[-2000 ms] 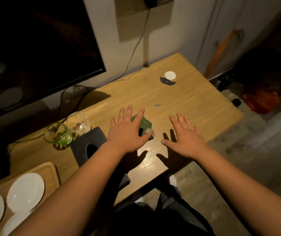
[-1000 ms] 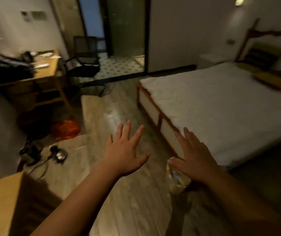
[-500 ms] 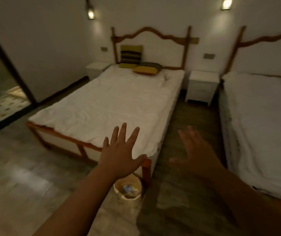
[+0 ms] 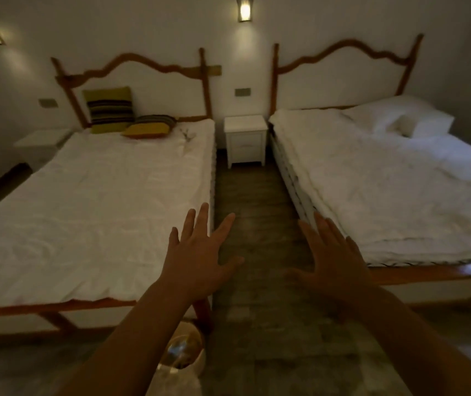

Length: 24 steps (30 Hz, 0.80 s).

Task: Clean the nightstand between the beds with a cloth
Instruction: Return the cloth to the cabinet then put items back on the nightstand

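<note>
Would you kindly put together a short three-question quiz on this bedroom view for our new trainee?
1. True or false: the white nightstand stands against the wall between the two beds.
2. Which bed holds the striped cushion: A, the left bed, or B, the right bed?
3. Fill in: the left hand and right hand have fingers spread and hold ____.

Key: 1 true; 2 A; 3 nothing (no cloth in either hand).
</note>
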Motion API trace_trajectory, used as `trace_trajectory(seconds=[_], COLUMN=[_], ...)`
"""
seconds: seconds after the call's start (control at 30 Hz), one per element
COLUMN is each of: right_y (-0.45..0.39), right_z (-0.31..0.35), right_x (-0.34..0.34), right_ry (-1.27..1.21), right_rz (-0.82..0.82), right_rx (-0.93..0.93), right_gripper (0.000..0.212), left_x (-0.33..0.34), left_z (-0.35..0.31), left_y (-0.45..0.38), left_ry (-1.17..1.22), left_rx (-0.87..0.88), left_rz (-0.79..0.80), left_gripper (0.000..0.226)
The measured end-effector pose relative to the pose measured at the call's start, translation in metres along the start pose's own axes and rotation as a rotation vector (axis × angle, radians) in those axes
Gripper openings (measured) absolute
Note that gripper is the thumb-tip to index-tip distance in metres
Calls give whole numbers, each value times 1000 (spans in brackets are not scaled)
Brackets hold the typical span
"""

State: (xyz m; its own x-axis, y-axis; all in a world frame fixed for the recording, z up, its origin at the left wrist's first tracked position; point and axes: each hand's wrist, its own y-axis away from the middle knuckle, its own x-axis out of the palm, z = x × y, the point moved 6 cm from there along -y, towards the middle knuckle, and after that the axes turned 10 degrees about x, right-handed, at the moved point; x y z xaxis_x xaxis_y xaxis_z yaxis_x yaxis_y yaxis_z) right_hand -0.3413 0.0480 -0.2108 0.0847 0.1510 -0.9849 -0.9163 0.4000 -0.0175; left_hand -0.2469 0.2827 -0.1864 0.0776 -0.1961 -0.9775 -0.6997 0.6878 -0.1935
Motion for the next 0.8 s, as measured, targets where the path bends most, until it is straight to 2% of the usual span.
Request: trace_trajectory(seconds=[0.33,0.6,0.8], right_y=[-54,-110,-171], right_z=[-64,-79,-79], right_x=[-11,-1,3], right_ry=[64,60,33], right_rz=[-9,20,35], right_rx=[5,-59,-51], right_gripper=[111,104,102], left_x=[6,25,39], left_z=[-24,-28,-4], left_y=[-61,-106,-158], left_ry=[-15,-5,-10], left_rx=[-13,-33,-65], left_rz=[-32,-17,3], left_gripper=[82,81,83])
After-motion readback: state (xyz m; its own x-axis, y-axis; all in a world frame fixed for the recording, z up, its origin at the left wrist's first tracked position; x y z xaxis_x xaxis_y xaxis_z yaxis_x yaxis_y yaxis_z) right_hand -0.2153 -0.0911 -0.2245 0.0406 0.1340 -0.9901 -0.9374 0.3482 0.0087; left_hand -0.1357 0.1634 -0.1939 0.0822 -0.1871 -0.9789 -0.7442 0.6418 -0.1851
